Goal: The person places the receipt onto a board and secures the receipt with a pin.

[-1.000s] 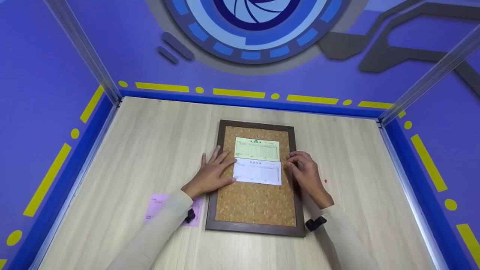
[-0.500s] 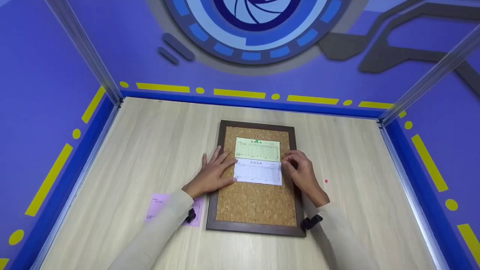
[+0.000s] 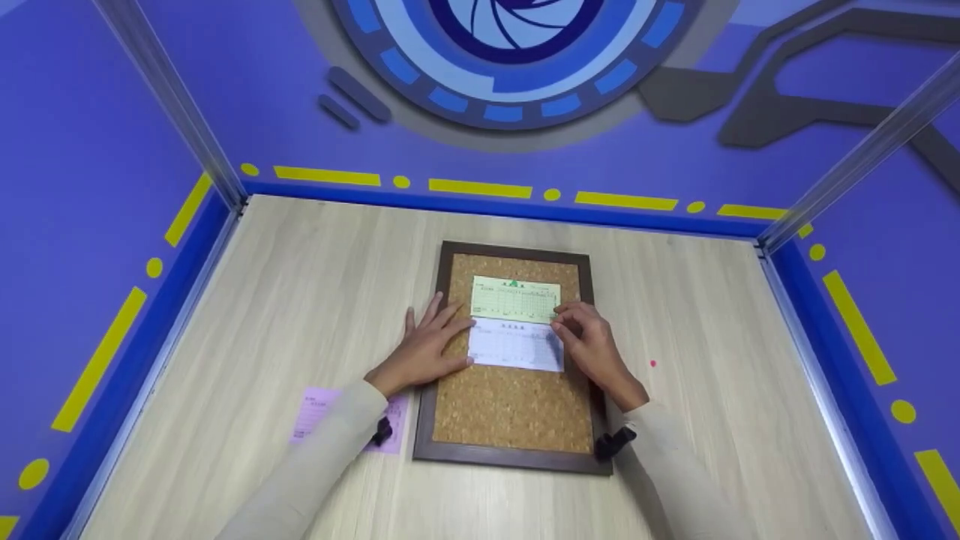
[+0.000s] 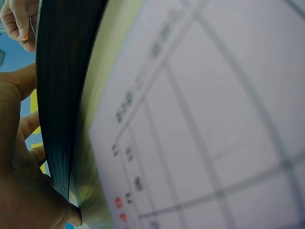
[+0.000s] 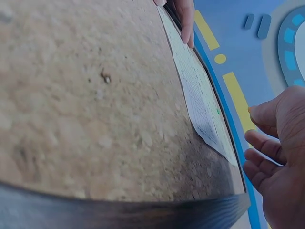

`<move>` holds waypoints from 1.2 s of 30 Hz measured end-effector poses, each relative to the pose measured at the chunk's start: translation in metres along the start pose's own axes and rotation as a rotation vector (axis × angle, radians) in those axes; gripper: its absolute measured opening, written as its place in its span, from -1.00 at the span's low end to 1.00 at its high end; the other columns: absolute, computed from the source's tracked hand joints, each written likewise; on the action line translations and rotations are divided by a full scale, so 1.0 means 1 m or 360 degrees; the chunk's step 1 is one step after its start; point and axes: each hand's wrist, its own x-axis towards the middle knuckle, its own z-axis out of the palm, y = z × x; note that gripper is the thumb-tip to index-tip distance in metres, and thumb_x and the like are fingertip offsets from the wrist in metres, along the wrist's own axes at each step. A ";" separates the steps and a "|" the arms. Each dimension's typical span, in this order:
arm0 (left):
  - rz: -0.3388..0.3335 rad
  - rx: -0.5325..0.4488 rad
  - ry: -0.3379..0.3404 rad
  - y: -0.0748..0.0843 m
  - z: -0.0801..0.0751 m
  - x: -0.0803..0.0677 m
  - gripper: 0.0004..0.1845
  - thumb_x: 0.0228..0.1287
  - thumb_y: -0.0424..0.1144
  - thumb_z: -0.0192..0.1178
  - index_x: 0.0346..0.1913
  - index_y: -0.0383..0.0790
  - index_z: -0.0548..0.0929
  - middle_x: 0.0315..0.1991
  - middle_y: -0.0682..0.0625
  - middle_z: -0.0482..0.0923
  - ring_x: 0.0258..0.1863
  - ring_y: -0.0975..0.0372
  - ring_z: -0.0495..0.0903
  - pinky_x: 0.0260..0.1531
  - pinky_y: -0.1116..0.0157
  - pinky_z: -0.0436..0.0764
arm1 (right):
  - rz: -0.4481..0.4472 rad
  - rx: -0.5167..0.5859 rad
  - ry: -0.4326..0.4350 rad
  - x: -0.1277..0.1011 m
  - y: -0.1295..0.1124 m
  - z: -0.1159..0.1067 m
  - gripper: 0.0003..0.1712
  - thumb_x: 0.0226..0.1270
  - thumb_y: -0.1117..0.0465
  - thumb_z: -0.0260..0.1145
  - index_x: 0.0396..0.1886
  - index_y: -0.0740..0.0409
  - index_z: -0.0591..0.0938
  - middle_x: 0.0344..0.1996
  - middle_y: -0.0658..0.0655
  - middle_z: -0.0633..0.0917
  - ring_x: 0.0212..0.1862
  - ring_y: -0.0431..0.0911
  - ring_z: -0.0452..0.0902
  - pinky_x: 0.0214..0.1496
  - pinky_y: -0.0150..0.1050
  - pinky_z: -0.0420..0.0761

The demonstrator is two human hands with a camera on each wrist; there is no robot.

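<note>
A white form slip (image 3: 514, 346) lies on the framed cork board (image 3: 512, 412), just below a pale green slip (image 3: 514, 298) that has a small green pin (image 3: 513, 283) at its top edge. My left hand (image 3: 420, 349) spreads across the board's left side, fingertips and thumb resting at the white slip's left edge. At that slip's upper right corner is my right hand (image 3: 598, 345). Its thumb and forefinger pinch something small with an orange head (image 4: 25, 38), which looks like a push pin. The fingers largely cover it.
A pink slip (image 3: 319, 409) lies on the table to the left, partly under the left forearm. One small red pin (image 3: 653, 363) sits on the tabletop right of the board. Blue panels (image 3: 480, 161) enclose the table at the back and sides.
My right hand has moved left, from the board's right frame to the white slip's upper right corner, still pinching the small thing. The left hand and both slips have stayed put.
</note>
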 end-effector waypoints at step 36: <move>0.0014 -0.0010 -0.0009 -0.002 -0.001 -0.001 -0.26 0.46 0.21 0.36 0.59 -0.01 0.53 0.77 -0.14 0.12 0.80 -0.19 -0.28 0.50 -0.60 -0.29 | 0.0088 0.0027 -0.0153 0.014 -0.018 0.027 -0.95 0.52 0.37 0.43 -0.19 0.30 0.75 -0.23 0.11 0.71 -0.19 -0.11 0.57 -0.17 -0.32 0.53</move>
